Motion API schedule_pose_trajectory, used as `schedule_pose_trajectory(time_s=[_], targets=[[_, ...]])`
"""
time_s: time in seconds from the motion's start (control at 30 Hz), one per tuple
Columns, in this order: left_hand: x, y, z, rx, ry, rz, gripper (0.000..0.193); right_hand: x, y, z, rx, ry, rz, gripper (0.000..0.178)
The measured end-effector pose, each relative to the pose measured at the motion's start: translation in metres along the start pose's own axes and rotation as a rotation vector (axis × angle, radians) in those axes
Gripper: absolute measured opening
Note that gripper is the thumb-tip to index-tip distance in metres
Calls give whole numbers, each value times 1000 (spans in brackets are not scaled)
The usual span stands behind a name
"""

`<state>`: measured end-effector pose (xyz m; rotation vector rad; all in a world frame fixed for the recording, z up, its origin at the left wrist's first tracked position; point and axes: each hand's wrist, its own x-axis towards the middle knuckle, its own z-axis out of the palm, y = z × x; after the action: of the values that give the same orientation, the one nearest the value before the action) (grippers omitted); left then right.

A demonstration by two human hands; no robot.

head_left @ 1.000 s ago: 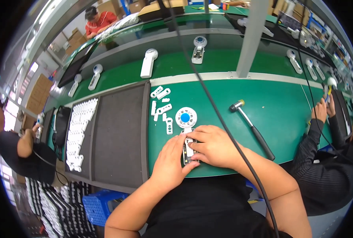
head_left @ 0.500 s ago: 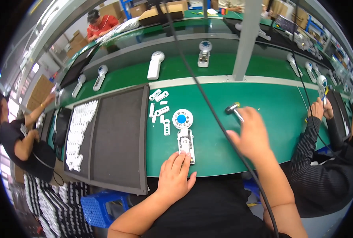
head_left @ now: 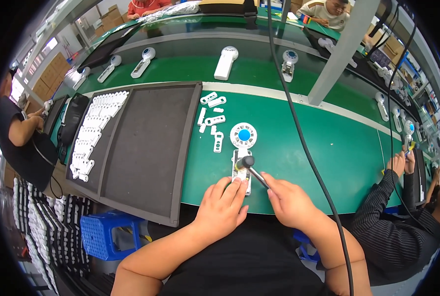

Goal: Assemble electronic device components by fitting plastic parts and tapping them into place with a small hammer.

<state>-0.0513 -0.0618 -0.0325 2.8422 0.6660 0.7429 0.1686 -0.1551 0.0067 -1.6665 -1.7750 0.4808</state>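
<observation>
A white handheld fan (head_left: 243,135) with a blue hub lies on the green bench, its round head pointing away from me and its handle housing uncovered. My left hand (head_left: 221,204) rests on the lower end of that handle, fingers stretched out and thumb apart. In my right hand (head_left: 291,200) is the metal shaft of a small mallet (head_left: 248,162); its dark head is over the middle of the handle. Whether the mallet touches the fan I cannot tell. Several loose white plastic pieces (head_left: 215,120) lie just left of the fan head.
At the left stands a dark divided tray (head_left: 143,153) holding rows of white parts (head_left: 88,133). Beyond the bench, more fans (head_left: 225,64) lie on a green belt. A black cable (head_left: 304,140) hangs before me. Co-workers sit at the right (head_left: 395,222) and stand at the left (head_left: 27,133).
My right hand has brought the mallet from the right side of the bench over to the fan handle. My left hand stays on the fan. The whole view has shifted.
</observation>
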Motion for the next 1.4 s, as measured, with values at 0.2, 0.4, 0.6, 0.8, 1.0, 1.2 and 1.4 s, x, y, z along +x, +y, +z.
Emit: schedule_pose_trajectory(time_s=[0.2, 0.4, 0.6, 0.8, 1.0, 1.2, 1.4], targets=[[-2, 0, -1, -1, 16, -30, 68, 1, -17, -9, 17, 66, -142, 50], [-1, -3, -1, -22, -1, -19, 67, 5, -7, -5, -174, -180, 7, 58], [0, -3, -2, -37, 27, -13, 67, -10, -11, -10, 6, 160, -187, 57], [0, -4, -2, -56, 20, -18, 66, 1, -15, -17, -121, -184, 101, 52], [6, -3, -11, -102, 25, -40, 64, 2, -8, -14, 35, -14, 149, 50], [18, -5, -3, -127, 46, -76, 62, 9, -5, -4, 45, 8, 121, 50], [17, -10, 0, -114, 33, -66, 63, 15, -14, -10, 3, -2, 101, 48]])
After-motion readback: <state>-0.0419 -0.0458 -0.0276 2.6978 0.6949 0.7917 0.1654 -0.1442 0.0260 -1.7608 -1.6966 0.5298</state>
